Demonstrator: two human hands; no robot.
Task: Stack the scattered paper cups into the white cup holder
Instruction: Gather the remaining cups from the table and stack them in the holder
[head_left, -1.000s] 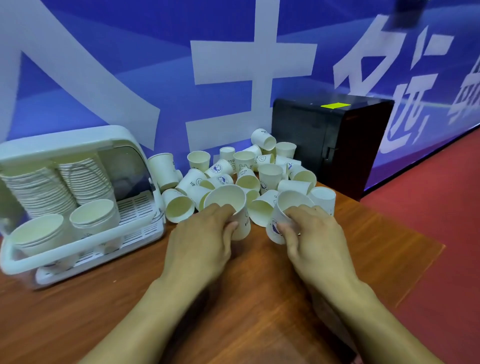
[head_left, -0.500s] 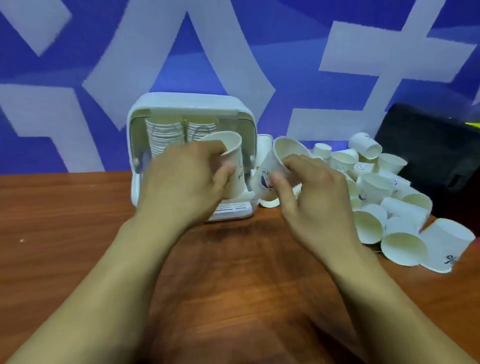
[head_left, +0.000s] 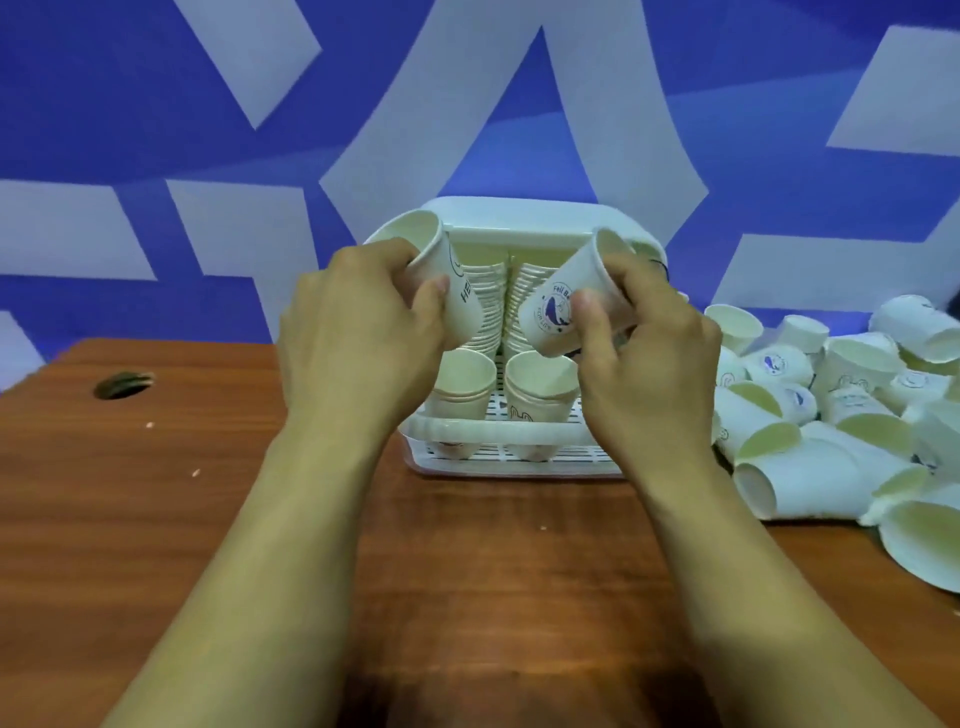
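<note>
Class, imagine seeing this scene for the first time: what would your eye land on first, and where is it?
Dead centre, the left hand and right hand each hold a paper cup, the left cup and the printed right cup, tilted in front of the white cup holder. To the right, a heap of loose cups sprawls across the wooden table, below a bold blue and white wall.

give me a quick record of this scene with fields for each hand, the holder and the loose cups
left hand: grips lettered cup, tilted, mouth up-left
right hand: grips blue-logo cup, tilted, mouth up-right
cup holder: white, on table, holds nested cup stacks
loose cups: piled on table, right of holder
table: brown wood
</note>
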